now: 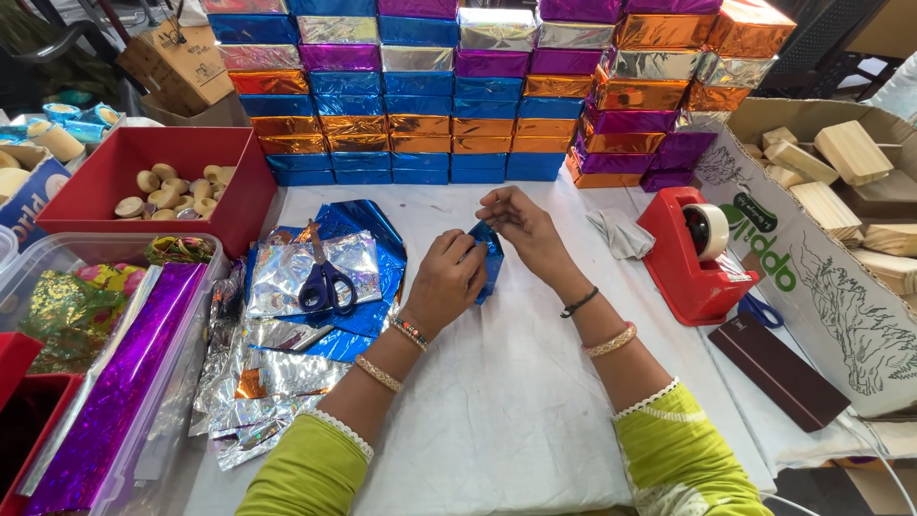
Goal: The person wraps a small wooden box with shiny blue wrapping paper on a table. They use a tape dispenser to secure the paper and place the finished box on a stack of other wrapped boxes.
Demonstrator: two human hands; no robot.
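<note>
Left hand (444, 282) curled narrow around a small block wrapped in blue foil (489, 256), gripping its near side; right hand (523, 227) with fingertips pinched on the block's top edge, fingers nearly closed. Block upright on the white table cloth (506, 382), foil shiny and creased, just left of the red tape dispenser (690, 253); blue-handled scissors (323, 277) on loose silver and blue foil sheets (315, 287), further left of the dispenser; wall of foil-wrapped boxes (478, 96) in blue, orange, purple and silver behind it; cardboard carton (812, 277) with green lettering and bare wooden blocks to its right; red tray of wooden discs (143, 172) far left.
</note>
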